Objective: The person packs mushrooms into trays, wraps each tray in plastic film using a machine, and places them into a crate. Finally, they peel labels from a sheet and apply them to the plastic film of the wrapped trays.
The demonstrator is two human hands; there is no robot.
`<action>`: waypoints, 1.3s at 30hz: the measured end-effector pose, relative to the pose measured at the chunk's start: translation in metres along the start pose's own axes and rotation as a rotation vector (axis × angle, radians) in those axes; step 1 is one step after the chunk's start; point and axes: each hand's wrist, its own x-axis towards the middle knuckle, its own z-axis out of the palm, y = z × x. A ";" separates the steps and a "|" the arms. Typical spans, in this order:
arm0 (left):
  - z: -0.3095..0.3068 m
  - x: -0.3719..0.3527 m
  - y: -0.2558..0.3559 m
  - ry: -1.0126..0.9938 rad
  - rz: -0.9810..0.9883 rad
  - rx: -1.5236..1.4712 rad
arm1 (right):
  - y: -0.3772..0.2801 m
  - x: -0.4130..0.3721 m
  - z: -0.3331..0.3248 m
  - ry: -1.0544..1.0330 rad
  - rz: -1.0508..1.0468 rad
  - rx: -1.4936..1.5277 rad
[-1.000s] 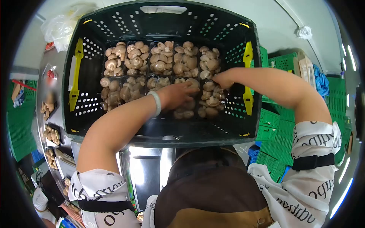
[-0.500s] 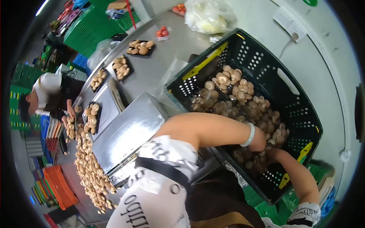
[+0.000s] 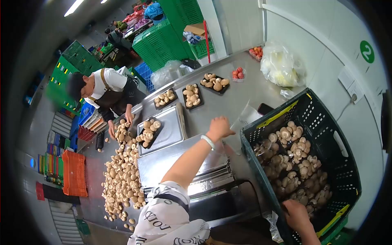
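Observation:
My left hand [image 3: 220,128], with a pale bracelet on its wrist, reaches over the metal-topped machine [image 3: 175,159]. Its thumb sticks out from the bent fingers and nothing shows in it. To its right a piece of clear film [image 3: 246,116] lies on the steel table. My right hand [image 3: 296,214] is curled over the near rim of the dark green crate [image 3: 255,163]. Inside that crate are film-covered packs of brown mushrooms [image 3: 300,147]. A black tray of mushrooms [image 3: 148,131] rests on the machine's flat plate [image 3: 169,132].
A large pile of loose mushrooms [image 3: 122,175] spreads left of the machine, where a co-worker [image 3: 110,90] handles some. Several filled trays [image 3: 192,96], a pack of tomatoes [image 3: 237,74], a dark phone-like object [image 3: 265,109] and a plastic bag [image 3: 281,63] stand along the back.
My left hand has come out of the crate and moved left over the machine. The right hand has drawn back from the mushrooms to the crate's rim. The view has swung left.

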 end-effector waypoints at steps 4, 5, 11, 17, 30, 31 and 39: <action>0.032 0.024 -0.001 -0.073 0.078 0.143 | 0.004 0.000 -0.003 -0.017 -0.072 -0.140; 0.025 0.025 0.000 0.000 0.052 0.110 | 0.004 -0.003 -0.005 -0.036 -0.059 -0.173; -0.103 -0.048 -0.024 0.787 0.232 0.098 | -0.001 -0.014 -0.010 0.086 -0.041 -0.144; -0.180 -0.215 -0.004 1.060 0.648 0.303 | -0.020 0.030 -0.028 0.298 -0.074 1.037; -0.071 -0.371 -0.011 1.051 -0.010 -0.963 | -0.105 0.023 0.002 0.371 -0.189 1.263; -0.071 -0.376 -0.006 0.835 -0.251 -1.685 | -0.111 0.017 0.008 0.378 -0.207 1.257; -0.087 -0.397 -0.014 0.354 -0.095 -1.701 | -0.122 -0.023 0.054 0.296 -0.125 1.063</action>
